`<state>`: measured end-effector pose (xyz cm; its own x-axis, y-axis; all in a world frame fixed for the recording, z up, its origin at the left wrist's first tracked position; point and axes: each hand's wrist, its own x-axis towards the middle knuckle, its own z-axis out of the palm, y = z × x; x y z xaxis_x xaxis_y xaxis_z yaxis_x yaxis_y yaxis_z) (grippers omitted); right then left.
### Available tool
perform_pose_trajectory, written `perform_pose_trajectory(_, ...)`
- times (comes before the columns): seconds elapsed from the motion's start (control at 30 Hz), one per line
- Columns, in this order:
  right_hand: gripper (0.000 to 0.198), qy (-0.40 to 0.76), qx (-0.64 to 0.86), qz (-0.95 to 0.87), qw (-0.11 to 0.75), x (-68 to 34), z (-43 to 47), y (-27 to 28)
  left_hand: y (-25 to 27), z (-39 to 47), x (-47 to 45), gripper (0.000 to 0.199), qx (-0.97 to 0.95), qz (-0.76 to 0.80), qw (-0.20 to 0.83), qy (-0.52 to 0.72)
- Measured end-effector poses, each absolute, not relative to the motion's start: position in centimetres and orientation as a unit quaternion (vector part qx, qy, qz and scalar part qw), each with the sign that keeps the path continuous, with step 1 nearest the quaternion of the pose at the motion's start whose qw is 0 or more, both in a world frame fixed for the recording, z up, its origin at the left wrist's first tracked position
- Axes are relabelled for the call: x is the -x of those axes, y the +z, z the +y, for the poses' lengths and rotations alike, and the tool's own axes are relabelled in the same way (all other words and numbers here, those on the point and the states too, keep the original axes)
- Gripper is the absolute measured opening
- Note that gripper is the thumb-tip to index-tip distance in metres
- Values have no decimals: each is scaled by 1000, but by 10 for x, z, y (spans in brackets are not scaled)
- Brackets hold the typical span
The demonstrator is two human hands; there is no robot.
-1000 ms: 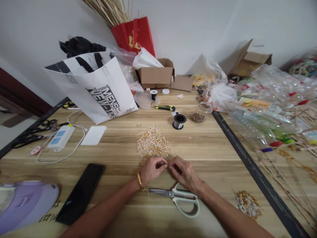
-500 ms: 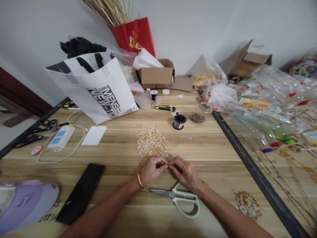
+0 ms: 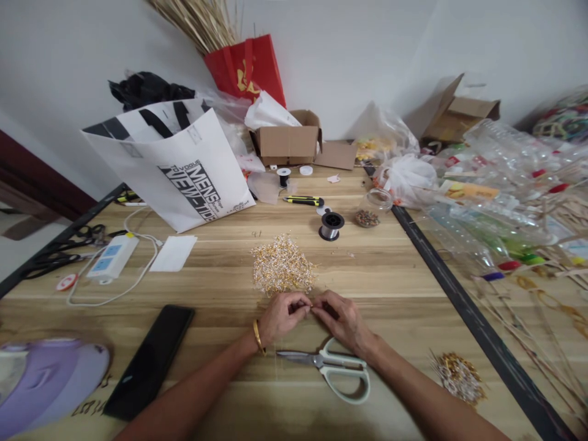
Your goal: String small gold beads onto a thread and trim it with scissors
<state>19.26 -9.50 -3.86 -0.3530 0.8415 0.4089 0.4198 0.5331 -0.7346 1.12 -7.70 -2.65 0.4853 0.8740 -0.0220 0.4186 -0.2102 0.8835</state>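
Observation:
My left hand [image 3: 285, 315] and my right hand [image 3: 342, 318] meet at the fingertips over the wooden table [image 3: 395, 269]. Both are closed in a pinch, and a tiny gold-coloured bit shows between them, too small to name. Just beyond my fingers lies a loose heap of small gold and clear beaded pieces [image 3: 282, 264]. Scissors with pale green handles [image 3: 344, 370] rest below my hands, blades pointing left. A second, smaller pile of gold and clear pieces [image 3: 459, 378] sits to the right of my right forearm.
A spool of silvery wire [image 3: 331, 226], a jar with beads [image 3: 367, 217] and a yellow-black cutter [image 3: 303, 201] lie farther back. At left are a black phone [image 3: 149, 361] and a power strip [image 3: 113, 258]. Plastic bottles [image 3: 487, 214] crowd the right side.
My hands keep almost the same place, fingertips still together. The view has shifted very slightly; the things on the table stay put.

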Motion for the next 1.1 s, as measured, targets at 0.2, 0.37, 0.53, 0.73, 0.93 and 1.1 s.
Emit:
perform_pose_trajectory(0.2,11,262,408,-779,398,-193,-95,-38,-25,-77,-11,16,-742,432,448,249)
perform_pose_trajectory(0.37,12,266,411,-775,400,-192,-95,-37,-23,-78,-11,18,-744,426,451,249)
perform_pose_trajectory(0.53,11,272,412,-774,397,-192,-95,-37,-22,-78,-11,22,-744,423,452,251)
perform_pose_trajectory(0.73,9,272,406,-781,388,-193,-95,-41,-21,-77,-12,25,-726,423,480,253)
perform_pose_trajectory(0.93,4,292,403,-782,375,-192,-96,-36,-23,-79,-12,25,-695,425,513,272)
perform_pose_trajectory(1.1,7,329,399,-771,371,-192,-97,-31,-23,-80,-13,27,-681,427,527,277)
